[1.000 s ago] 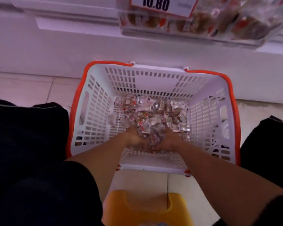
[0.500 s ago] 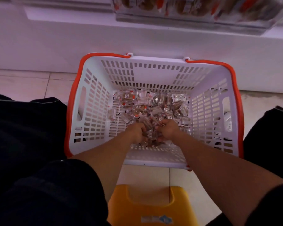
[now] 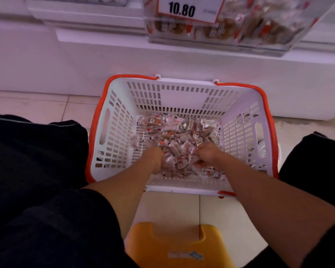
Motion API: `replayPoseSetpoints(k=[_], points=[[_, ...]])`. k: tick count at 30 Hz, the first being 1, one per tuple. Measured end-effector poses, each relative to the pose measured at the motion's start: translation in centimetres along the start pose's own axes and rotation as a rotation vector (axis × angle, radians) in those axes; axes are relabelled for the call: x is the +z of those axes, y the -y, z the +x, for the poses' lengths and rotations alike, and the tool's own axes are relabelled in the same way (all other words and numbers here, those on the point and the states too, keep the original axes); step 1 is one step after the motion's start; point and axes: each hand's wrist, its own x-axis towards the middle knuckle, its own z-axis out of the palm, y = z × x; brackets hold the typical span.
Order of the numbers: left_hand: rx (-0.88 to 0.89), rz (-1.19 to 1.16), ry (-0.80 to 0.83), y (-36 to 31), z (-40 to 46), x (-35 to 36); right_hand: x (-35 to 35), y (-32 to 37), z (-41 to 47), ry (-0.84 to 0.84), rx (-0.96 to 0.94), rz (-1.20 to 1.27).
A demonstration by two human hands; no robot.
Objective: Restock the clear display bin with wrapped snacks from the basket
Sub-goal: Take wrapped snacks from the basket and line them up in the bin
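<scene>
Beige floor tiles point(image 3: 46, 105) run up to a white shelf base point(image 3: 182, 60), shot from the head view looking down. Both hands are deep in the pile of small clear-wrapped brown snacks with red-and-white print point(image 3: 178, 132). Left hand point(image 3: 153, 160) has its fingers curled down into the wrappers, gripping a bunch. Right hand point(image 3: 206, 153) is fisted on a bunch too, wrappers poking out between fingers and thumb. A loose heap of snacks sits between the two hands, pressed in from both sides.

The pile covers the bottom of a white slotted plastic basket with an orange rim point(image 3: 112, 132) — mostly the middle and far half, plus the strip by the near wall under the wrists. The basket stands on the tiles, its far wall just beside the shelf base. Bare forearms come in over the near rim.

Above and behind, a clear plastic display bin point(image 3: 269, 41) hangs out from the shelf front, holding wrapped brown snacks of the same kind; a white price card reading 10.80 with a red border point(image 3: 190, 10) is on its front — well apart from the basket, no hand near it.

Dark trouser legs point(image 3: 37, 171) flank the basket left and right. An orange-yellow plastic stool point(image 3: 176, 246) shows at the bottom edge, between the forearms.
</scene>
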Motion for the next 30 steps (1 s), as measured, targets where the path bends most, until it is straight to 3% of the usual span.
replayPoseSetpoints(k=[6,12,17,19,24,30], points=[[-0.011,-0.025,-0.093,1.2,-0.8,-0.2,-0.1,-0.8,-1.2,0.044,-0.164,-0.292],[0.083,-0.505,-0.027,1.1,-2.0,-4.2,-2.5,2.9,-4.3,0.202,-0.321,-0.440],[0.215,-0.866,0.134,-2.7,-5.1,-12.9,-6.5,11.0,-10.1,0.404,-0.408,-0.478],[0.272,-0.952,0.193,-4.4,-7.6,-16.9,-7.8,13.4,-12.8,0.389,-0.458,-0.512],[0.318,-0.854,0.249,-6.8,-14.6,-22.9,-9.8,15.9,-19.3,0.339,-0.586,-0.391],[0.386,-1.013,0.415,-8.4,-19.5,-22.9,-10.4,16.2,-23.5,0.299,-0.585,-0.190]])
